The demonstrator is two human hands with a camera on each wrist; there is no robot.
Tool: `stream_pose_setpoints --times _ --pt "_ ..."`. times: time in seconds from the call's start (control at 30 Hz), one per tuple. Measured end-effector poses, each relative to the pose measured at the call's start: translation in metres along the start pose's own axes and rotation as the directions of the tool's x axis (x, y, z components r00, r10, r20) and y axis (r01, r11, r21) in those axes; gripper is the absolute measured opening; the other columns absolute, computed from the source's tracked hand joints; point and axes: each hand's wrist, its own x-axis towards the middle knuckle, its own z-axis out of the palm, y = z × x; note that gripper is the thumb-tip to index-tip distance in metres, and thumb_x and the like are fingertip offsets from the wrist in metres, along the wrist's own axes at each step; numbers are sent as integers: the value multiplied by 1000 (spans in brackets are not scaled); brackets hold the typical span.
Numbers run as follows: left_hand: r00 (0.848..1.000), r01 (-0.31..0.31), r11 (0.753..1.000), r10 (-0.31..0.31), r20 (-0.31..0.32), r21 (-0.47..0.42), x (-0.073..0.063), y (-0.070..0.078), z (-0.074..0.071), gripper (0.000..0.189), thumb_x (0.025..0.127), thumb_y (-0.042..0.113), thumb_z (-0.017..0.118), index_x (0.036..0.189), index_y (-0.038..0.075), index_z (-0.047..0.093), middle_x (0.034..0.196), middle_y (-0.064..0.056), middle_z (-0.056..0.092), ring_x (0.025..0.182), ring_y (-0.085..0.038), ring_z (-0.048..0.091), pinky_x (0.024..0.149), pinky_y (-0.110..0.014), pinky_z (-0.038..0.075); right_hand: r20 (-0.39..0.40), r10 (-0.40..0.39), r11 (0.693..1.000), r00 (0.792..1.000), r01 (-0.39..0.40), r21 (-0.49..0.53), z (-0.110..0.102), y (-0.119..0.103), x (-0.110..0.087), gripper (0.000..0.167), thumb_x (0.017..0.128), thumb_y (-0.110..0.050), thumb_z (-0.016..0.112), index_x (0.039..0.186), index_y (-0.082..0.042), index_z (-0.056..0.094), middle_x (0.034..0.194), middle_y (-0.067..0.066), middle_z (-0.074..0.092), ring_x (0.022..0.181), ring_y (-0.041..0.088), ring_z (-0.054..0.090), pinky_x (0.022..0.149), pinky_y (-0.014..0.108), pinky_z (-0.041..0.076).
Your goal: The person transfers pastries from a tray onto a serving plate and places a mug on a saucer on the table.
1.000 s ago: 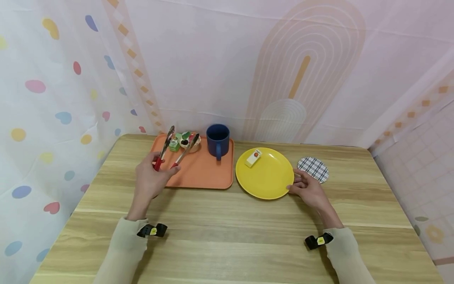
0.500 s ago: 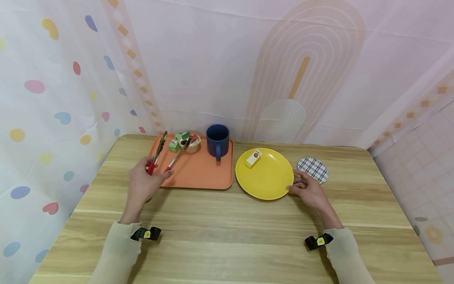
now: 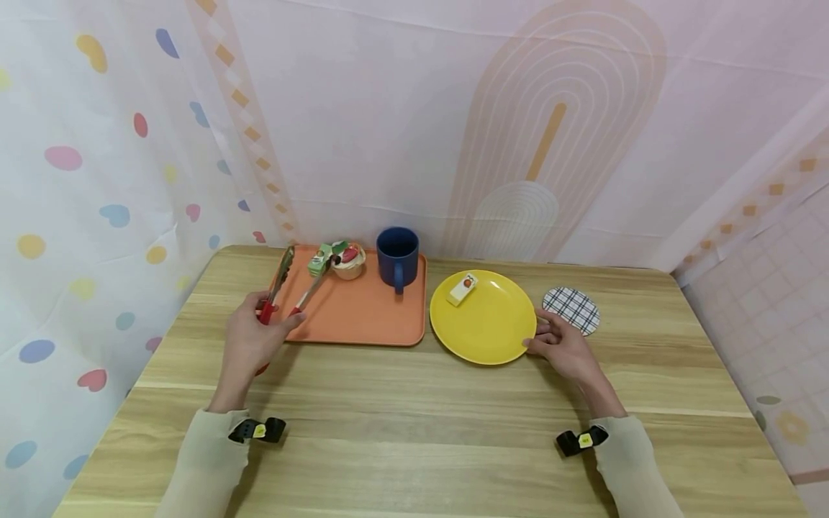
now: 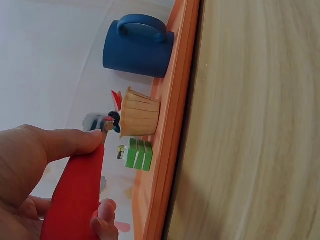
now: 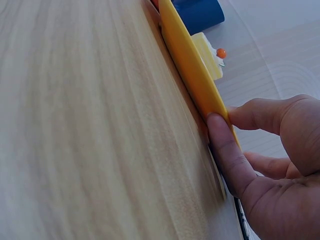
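My left hand [image 3: 249, 344] grips a pair of tongs [image 4: 80, 192] with red handles. Their metal arms are spread apart over the left part of an orange tray [image 3: 365, 318], with nothing between the tips. On the tray, near the right tip, are a small green cake slice [image 3: 320, 260] and a toy cupcake [image 3: 350, 262] with fruit on top. My right hand [image 3: 570, 350] pinches the right rim of a yellow plate [image 3: 487, 331] between thumb and fingers, as the right wrist view shows. A small yellow cake slice [image 3: 462, 289] lies at the plate's upper left.
A dark blue mug [image 3: 397, 257] stands at the tray's back right corner, its handle towards me. Right of the plate lies a round checked coaster [image 3: 576, 308]. A patterned curtain [image 3: 363, 129] hangs behind the wooden table [image 3: 440, 446].
My left hand has moved left and slightly towards me with the tongs, uncovering more of the cupcake. The right hand and the plate have stayed in place.
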Motion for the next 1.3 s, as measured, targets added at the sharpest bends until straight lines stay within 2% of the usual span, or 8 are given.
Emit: stream_pose_setpoints --times 0.17,0.43,0.8,1.07,1.17,1.3 --pt "1000 12 1000 -12 -2 0 0 -2 -2 85 91 45 76 150 -4 41 131 -29 54 78 -26 52 59 -31 43 0 2 1000 1000 -2 -5 0 -1 -1 73 96 -14 72 158 -3 34 132 25 62 100 17 67 77 19 55" --pt "999 46 999 -46 -14 4 -2 -4 -5 83 91 45 76 149 -4 42 125 -27 56 81 -28 52 59 -32 42 -4 8 1000 1000 -8 -10 0 -2 0 73 96 -14 72 158 -4 35 132 25 62 102 20 68 77 18 55" --pt "997 70 997 -69 -17 24 0 -6 -5 75 91 36 77 145 -5 45 122 -27 56 89 -31 51 63 -33 41 -5 7 1000 1000 -7 -3 0 -1 -1 73 96 -14 72 158 -4 34 132 25 62 101 18 67 77 18 54" --pt "998 64 996 -64 -15 67 2 -6 -5 65 91 31 76 138 -5 50 101 -20 57 79 -28 51 59 -33 39 -6 9 1000 1000 -9 -2 0 -2 -1 73 96 -14 72 158 -4 35 131 25 63 100 18 67 77 18 54" --pt "998 62 995 -62 -4 75 4 -6 -4 63 91 29 76 137 -4 50 99 -19 55 77 -28 50 59 -33 38 -2 9 1000 1000 -9 1 0 -2 -1 73 96 -14 72 158 -3 34 131 25 63 99 17 67 76 19 54" --pt "999 49 995 -50 8 85 6 -7 -3 62 91 27 75 138 -5 50 104 -22 57 83 -30 52 62 -33 39 -2 7 1000 1000 -7 2 0 -2 -1 73 96 -13 72 158 -3 34 131 25 62 99 16 66 76 18 54"
